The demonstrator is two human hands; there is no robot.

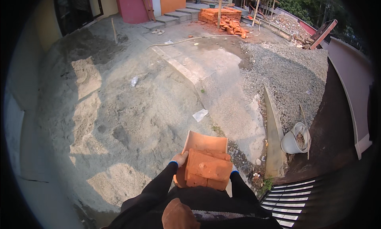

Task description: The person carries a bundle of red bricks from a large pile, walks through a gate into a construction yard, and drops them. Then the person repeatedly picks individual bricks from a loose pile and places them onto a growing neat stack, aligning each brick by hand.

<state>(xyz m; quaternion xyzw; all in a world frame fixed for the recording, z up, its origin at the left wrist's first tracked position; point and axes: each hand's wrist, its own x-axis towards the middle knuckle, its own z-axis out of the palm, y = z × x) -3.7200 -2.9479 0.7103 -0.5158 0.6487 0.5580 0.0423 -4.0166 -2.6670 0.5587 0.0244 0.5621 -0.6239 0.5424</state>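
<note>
My left hand is closed on the left side of a curved orange piece, perhaps a tile or tray, held low in front of me. A stack of red bricks lies in it, close against my dark clothing. My right hand is at the stack's right side, its fingers hidden behind the bricks; only a small part and the blue-edged cuff show. A brown object, unclear in kind, is at the bottom centre.
Sandy ground and a concrete strip stretch ahead. At right are gravel, a low ledge, a white bucket and a metal grate. Farther off stand brick piles, a hose, poles and steps.
</note>
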